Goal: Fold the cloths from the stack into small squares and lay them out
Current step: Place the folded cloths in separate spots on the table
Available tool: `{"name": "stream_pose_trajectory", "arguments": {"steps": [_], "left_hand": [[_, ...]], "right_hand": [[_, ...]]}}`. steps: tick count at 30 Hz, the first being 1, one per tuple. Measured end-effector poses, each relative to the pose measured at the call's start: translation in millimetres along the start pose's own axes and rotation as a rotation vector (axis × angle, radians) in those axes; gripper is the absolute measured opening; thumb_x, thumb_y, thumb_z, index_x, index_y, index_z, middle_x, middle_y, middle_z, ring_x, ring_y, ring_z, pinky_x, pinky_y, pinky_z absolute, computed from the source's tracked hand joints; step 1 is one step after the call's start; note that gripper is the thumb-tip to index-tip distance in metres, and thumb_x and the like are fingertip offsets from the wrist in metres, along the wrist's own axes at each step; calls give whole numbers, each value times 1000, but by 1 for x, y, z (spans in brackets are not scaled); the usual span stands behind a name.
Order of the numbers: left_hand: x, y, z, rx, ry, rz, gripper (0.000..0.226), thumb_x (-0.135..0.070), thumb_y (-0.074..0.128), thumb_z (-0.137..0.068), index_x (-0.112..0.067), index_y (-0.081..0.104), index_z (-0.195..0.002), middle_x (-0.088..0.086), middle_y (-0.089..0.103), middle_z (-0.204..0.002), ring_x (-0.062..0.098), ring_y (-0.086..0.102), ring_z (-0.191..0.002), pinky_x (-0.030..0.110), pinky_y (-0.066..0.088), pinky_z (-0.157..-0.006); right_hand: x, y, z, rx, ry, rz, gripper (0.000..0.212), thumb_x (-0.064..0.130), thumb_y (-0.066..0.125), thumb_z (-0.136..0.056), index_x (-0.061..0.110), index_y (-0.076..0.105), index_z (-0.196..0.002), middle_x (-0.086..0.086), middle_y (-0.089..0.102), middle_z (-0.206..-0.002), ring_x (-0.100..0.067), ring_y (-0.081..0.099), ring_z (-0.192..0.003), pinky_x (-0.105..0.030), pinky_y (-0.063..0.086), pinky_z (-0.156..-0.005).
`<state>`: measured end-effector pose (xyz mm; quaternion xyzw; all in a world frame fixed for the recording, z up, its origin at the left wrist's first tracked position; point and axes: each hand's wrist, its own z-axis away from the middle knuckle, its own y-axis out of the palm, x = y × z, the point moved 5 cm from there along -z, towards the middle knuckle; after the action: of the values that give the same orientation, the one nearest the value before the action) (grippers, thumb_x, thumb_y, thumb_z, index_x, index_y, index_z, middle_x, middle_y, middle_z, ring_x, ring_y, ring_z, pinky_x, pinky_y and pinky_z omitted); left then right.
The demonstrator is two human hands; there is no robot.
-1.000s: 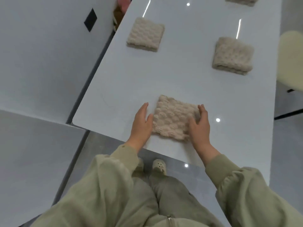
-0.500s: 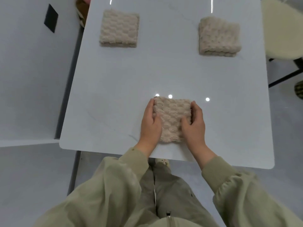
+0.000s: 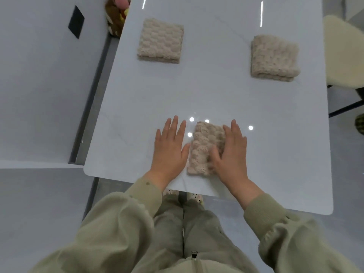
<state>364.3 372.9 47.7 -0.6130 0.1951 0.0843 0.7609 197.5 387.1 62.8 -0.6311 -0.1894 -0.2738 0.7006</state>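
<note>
A beige knobbly cloth [image 3: 204,146] lies folded into a small square near the front edge of the white table [image 3: 216,95]. My right hand [image 3: 231,152] rests flat on its right half, fingers straight. My left hand [image 3: 170,148] lies flat on the bare table just left of the cloth, its thumb at the cloth's left edge. Two more folded beige squares lie further back: one at the far left [image 3: 160,40] and one at the far right [image 3: 274,59].
A cream chair seat [image 3: 342,52] stands off the table's right side. A colourful soft object [image 3: 116,14] sits on the floor by the table's far left corner. White panels [image 3: 39,85] flank the left. My legs and shoes show below the table edge.
My left hand has come off the cloth's left edge and now lies flat on the table beside it. My right hand has slid further onto the cloth. The view shifted a little.
</note>
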Motion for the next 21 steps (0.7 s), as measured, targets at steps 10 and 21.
{"name": "stream_pose_trajectory", "arguments": {"steps": [10, 21], "left_hand": [[122, -68, 19, -38, -38, -390, 69, -51, 25, -96, -27, -13, -148, 4, -18, -157, 25, -24, -141, 49, -15, -110], [279, -148, 13, -9, 203, -417, 69, -48, 34, -95, -25, -2, -150, 7, -6, -159, 29, -10, -145, 56, -1, -113]], "right_hand": [[130, 89, -22, 124, -298, 330, 59, 31, 42, -95, 9, 24, -146, -12, 7, -158, -25, 1, -146, -41, -8, -114], [258, 204, -30, 39, -113, 435, 67, 42, 24, -89, 6, 26, -145, -15, 11, -157, -30, 8, -145, -52, 4, -114]]}}
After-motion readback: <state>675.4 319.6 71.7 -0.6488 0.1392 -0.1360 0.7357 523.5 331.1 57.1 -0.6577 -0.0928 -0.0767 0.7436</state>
